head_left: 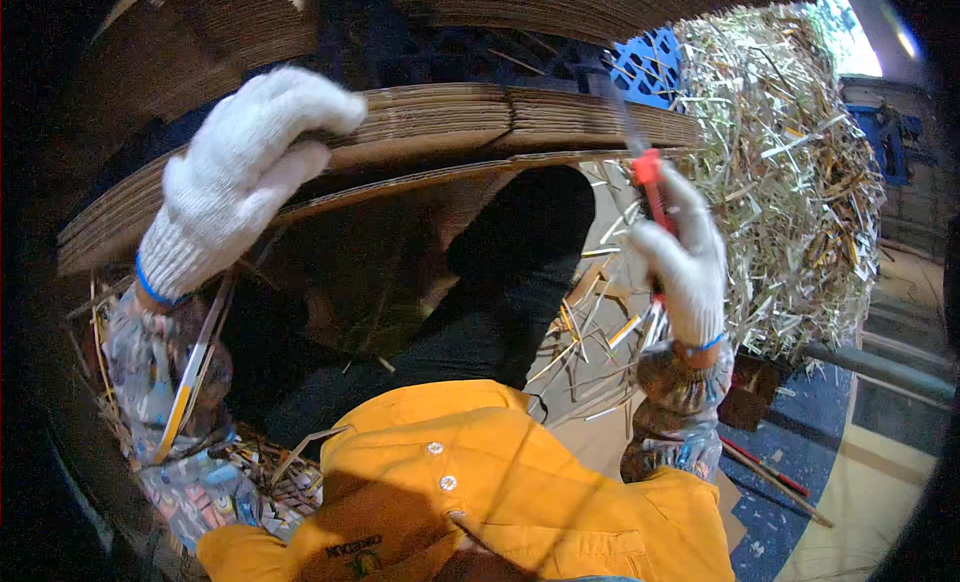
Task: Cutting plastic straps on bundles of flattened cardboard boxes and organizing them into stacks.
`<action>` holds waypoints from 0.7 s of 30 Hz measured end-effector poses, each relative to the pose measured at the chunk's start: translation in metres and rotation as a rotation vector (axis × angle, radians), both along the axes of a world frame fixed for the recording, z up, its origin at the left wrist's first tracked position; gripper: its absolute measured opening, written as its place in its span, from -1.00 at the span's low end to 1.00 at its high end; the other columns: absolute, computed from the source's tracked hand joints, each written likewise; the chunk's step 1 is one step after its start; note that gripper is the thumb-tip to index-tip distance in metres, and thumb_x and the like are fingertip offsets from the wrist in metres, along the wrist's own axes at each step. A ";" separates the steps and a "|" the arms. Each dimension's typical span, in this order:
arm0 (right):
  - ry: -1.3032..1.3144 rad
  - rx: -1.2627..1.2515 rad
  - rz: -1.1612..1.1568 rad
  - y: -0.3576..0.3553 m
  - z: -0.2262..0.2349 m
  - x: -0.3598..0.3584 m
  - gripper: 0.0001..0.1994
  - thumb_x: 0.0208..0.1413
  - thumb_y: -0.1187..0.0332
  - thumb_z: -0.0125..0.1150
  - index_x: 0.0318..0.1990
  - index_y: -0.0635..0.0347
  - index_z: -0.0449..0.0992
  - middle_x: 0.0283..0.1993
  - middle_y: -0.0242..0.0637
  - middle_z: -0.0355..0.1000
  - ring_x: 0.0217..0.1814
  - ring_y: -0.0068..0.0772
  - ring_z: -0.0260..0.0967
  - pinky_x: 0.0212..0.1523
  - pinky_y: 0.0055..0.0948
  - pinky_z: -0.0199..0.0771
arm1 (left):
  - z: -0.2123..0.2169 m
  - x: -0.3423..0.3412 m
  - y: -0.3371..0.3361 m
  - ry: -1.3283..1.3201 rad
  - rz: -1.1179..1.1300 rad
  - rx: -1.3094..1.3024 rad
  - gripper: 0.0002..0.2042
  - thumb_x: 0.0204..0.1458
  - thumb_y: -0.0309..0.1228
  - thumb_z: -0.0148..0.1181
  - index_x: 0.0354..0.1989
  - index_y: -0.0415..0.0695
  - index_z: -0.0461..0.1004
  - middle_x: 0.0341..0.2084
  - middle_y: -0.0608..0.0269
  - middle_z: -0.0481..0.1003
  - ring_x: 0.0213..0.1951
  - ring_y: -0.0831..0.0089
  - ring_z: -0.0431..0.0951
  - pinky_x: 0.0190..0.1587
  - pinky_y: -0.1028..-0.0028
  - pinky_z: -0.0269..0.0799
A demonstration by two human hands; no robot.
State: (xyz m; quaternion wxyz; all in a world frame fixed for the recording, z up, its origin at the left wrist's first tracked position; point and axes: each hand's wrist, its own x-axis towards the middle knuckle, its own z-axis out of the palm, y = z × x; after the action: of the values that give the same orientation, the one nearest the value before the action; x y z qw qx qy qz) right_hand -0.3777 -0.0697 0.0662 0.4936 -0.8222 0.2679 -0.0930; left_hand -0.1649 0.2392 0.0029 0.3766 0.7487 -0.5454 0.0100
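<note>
My left hand (250, 172), in a white knit glove, is at the left part of a stack of folded cardboard (430, 122). Its fingers are bent, with a gap between them and the thumb, and nothing shows in it. I cannot tell whether it touches the cardboard. My right hand (690, 252), gloved the same way, is closed round the red handle of a knife (650, 182). The thin blade points away from me, at the right end of the stack, and is blurred by motion.
A big heap of shredded paper strips (780, 182) rises at the right. More cardboard stacks (560, 7) lie at the far side, above a blue plastic crate (645, 67). Loose strips (570, 332) lie beside my knee. A thin stick (780, 487) lies on the floor at lower right.
</note>
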 end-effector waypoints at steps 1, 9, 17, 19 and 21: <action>0.080 -0.062 -0.017 -0.012 -0.002 0.001 -0.36 -0.01 0.49 0.30 0.30 0.29 0.31 0.08 -0.35 0.43 0.00 -0.57 0.37 0.07 -0.57 0.37 | 0.004 -0.003 0.001 0.014 0.042 -0.055 -0.60 -0.06 -0.69 0.16 0.03 -0.24 0.44 -0.04 0.04 0.43 0.04 0.17 0.47 0.17 0.34 0.34; 0.070 0.077 0.312 0.025 -0.025 -0.008 -0.31 -0.05 0.52 0.34 0.32 0.25 0.31 0.25 -0.25 0.38 0.26 -0.43 0.31 0.30 -0.41 0.23 | 0.000 -0.020 0.021 -0.107 0.223 -0.086 -0.60 0.02 -0.34 0.30 0.03 -0.24 0.46 -0.01 -0.02 0.45 0.05 0.10 0.46 0.16 0.26 0.34; 0.053 0.118 0.038 0.022 -0.040 0.000 -0.37 0.02 0.54 0.19 0.34 0.23 0.29 0.12 -0.32 0.40 -0.32 -0.68 0.28 -0.35 -0.66 0.36 | -0.044 -0.077 0.141 -0.390 1.236 -0.301 -0.55 -0.07 -0.42 0.40 0.04 -0.20 0.49 -0.03 0.06 0.48 0.05 0.13 0.45 0.16 0.27 0.34; 0.006 0.087 0.100 0.036 -0.037 0.008 -0.37 0.02 0.54 0.20 0.34 0.23 0.29 0.09 -0.34 0.39 -0.39 -0.72 0.22 -0.44 -0.69 0.28 | -0.065 -0.108 0.175 -0.020 1.625 -0.464 -0.60 -0.01 -0.45 0.36 0.01 -0.29 0.44 -0.08 0.08 0.48 -0.03 0.25 0.47 0.09 0.30 0.38; -0.054 0.081 0.159 0.042 -0.036 0.013 -0.36 0.01 0.53 0.22 0.34 0.22 0.28 0.08 -0.37 0.37 -0.45 -0.73 0.18 -0.49 -0.71 0.25 | -0.093 -0.141 0.173 0.207 1.563 -0.648 -0.64 0.01 -0.45 0.34 -0.03 -0.28 0.43 -0.11 0.11 0.48 -0.08 0.28 0.48 0.03 0.31 0.39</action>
State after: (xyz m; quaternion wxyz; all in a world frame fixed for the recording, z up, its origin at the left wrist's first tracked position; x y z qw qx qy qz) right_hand -0.3644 -0.0277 0.0307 0.5392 -0.8175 0.1918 -0.0648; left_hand -0.3059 0.4124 -0.0900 0.5053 0.7623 0.1953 0.3542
